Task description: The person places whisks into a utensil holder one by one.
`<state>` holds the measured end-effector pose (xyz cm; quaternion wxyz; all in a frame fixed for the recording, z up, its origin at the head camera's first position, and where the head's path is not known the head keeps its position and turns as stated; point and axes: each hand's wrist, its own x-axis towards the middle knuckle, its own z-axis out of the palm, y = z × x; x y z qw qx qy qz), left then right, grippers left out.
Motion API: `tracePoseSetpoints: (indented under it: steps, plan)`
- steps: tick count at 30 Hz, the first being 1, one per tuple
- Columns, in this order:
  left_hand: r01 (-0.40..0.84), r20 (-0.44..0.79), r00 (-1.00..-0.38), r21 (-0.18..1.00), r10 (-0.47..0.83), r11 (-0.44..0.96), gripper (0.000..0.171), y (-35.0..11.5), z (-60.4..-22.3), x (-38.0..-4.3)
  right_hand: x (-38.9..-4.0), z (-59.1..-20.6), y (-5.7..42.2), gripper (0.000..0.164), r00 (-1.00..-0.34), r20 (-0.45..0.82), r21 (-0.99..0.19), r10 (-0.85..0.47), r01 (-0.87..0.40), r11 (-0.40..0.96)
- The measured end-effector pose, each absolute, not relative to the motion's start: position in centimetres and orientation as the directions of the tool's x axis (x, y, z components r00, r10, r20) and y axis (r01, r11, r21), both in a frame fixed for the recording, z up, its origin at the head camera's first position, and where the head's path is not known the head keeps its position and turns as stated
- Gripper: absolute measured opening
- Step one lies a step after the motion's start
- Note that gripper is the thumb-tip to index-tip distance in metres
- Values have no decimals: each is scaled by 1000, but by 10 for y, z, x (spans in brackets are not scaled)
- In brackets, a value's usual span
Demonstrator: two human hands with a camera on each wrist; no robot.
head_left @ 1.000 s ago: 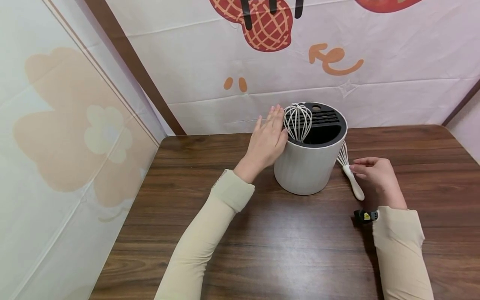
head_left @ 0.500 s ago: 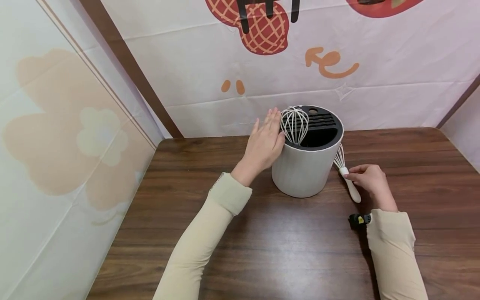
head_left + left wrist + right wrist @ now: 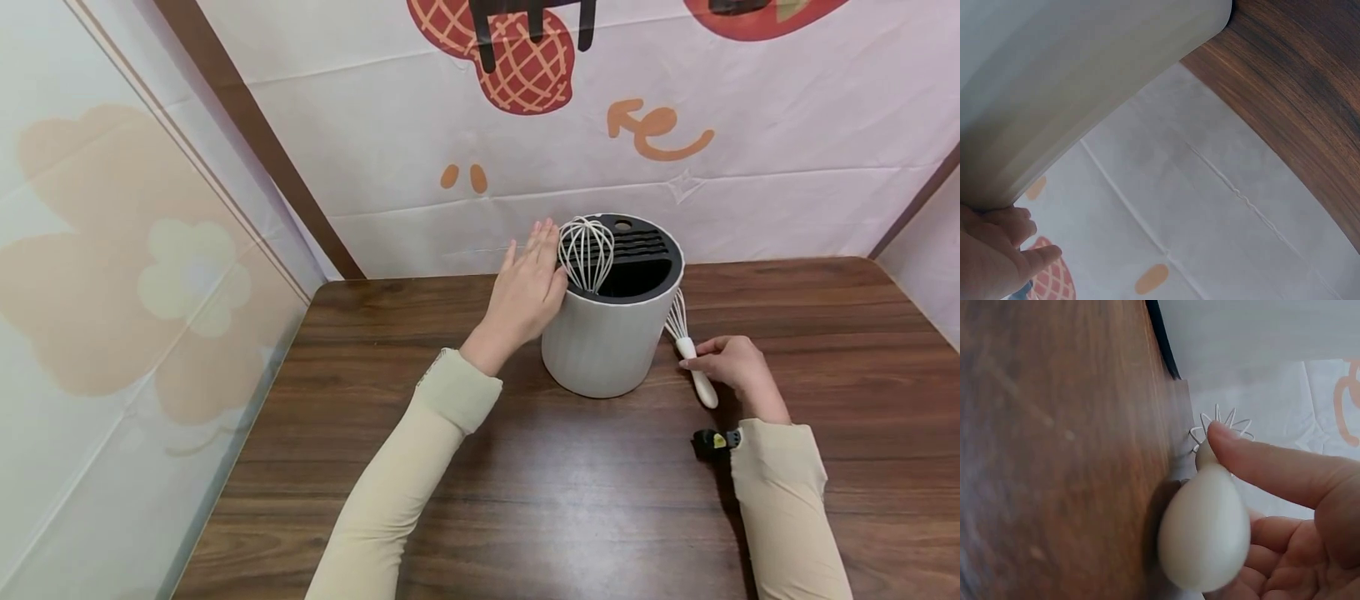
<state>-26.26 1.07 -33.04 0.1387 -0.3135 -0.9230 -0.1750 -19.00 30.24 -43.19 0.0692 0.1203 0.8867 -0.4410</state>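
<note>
Brown wood grain runs across the table (image 3: 570, 492), and on it, a little toward twelve o'clock from its middle, stands one pale grey round holder (image 3: 600, 350) with a black slotted top. Two whisks show in the head view. One whisk in the holder (image 3: 586, 252) stands upright with its wire head poking out at the nine o'clock side of the black top. The second whisk (image 3: 688, 354) lies on the table at the holder's three o'clock side, just beside its wall, wires pointing toward twelve o'clock and its white handle toward five o'clock. The left hand (image 3: 527, 293) lies flat against the holder's wall at nine o'clock, fingers straight and together, their tips near the rim; the left wrist view shows the fingertips (image 3: 1019, 226) against the curved pale wall. The right hand (image 3: 731, 362) sits at three o'clock of the lying whisk, with one straight finger (image 3: 1272, 465) touching the neck where the handle meets the wires and the other fingers loosely curled behind the handle; whether they actually clasp it cannot be told. In the right wrist view the bulbous white handle fills the middle, the wires fanning out beyond it. Both arms wear cream sleeves, two in all, and one small black device (image 3: 716, 439) sits at the right wrist. One white cloth backdrop (image 3: 750, 192) with red and orange cartoon prints hangs behind the table at twelve o'clock.
</note>
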Motion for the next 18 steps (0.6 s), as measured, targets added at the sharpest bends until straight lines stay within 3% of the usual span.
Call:
tracePoseSetpoints:
  steps: [11,13,17,18]
  plan:
    - [628,360,-766,238,533,741,56,12,-331,-263,-190,-441,319,45,-955,-290,-898,62,293,329]
    - [624,354,-769,233,532,746,56,12,-331,-263,-189,-442,322,37,-956,-289,-915,46,290,282]
    - [618,347,-773,229,530,752,55,12,-330,-263,-188,-445,329,6,-956,-293,-946,11,292,143]
    - [618,347,-774,228,530,753,55,12,-330,-263,-187,-445,330,11,-955,-296,-951,-4,294,91]
